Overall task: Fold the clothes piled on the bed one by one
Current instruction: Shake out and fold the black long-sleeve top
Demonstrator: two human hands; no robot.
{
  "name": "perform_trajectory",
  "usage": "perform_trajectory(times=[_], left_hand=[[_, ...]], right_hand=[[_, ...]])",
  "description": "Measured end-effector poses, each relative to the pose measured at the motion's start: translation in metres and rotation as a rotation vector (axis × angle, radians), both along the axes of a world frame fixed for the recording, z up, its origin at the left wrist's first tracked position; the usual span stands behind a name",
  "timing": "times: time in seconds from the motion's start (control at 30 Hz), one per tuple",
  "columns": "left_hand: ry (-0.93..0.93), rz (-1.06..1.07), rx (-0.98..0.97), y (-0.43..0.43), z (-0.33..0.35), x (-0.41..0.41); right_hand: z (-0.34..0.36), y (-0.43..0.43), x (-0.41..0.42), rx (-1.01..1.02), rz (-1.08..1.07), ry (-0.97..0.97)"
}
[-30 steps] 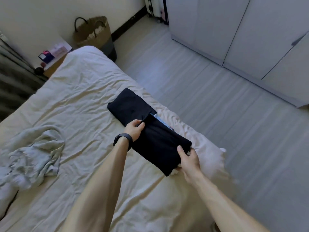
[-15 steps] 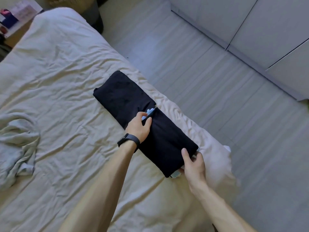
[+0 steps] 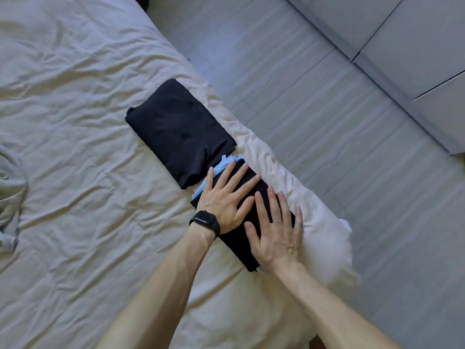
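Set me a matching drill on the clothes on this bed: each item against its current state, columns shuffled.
Things:
1. far black garment
2. blue cloth
3. grey garment
4. near black garment

States:
a. crumpled, at the view's left edge
b. pressed flat under the left hand and right hand
c. folded, whole top in view
d. peeking out from under a black fold

Pairs: 1-c, 2-d, 3-a, 4-b.

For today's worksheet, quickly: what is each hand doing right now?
Left hand: open, fingers straight, pressing flat on the nearer folded black garment.
Right hand: open, pressing flat on the same garment.
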State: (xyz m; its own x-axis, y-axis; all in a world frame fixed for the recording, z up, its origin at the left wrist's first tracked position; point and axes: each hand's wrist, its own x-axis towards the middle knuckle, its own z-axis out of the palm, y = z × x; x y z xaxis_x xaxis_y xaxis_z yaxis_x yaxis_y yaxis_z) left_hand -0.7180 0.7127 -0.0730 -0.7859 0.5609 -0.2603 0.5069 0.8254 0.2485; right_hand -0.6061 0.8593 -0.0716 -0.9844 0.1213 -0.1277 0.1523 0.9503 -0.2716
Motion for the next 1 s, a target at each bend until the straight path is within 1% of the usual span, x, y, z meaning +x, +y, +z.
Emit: perform_trajectory(times=[0.17,0.3,0.37,0.43,0.57,0.7,0.8,0.9,1.0], left_hand=[[0.016,0.031,0.057,0.005,-0.032,-0.006],[0.051,0.028,0.071,0.007,-0.044,-0.01],[0.054,0.036,0.055,0.005,-0.042,-0.007],[0.034,0.046,-0.005,0.006,-0.034,-0.007],[0.013,0.074,-0.15,0.025,-0.005,-0.006],[0.048,0.101,-0.16,0.033,0.044,0.008],[0.048,0.246,-0.083,0.031,0.089,0.033],[0.02,0.408,-0.029,0.026,0.134,0.068],[0.026,0.622,0.107,0.013,0.179,0.112]], right_hand=[[-0.042,0.011,0.0,0.015,0.023,0.082],[-0.057,0.015,-0.001,-0.012,0.035,0.133],[-0.053,0.013,0.003,-0.02,0.039,0.124],[-0.043,0.012,-0.001,-0.03,0.053,0.057],[-0.006,0.029,-0.009,-0.075,0.115,-0.2],[0.041,0.056,-0.011,-0.098,0.253,-0.341],[0.087,0.081,-0.006,-0.048,0.373,-0.368],[0.135,0.096,0.005,-0.052,0.45,-0.324],[0.184,0.094,0.019,-0.054,0.522,-0.252]])
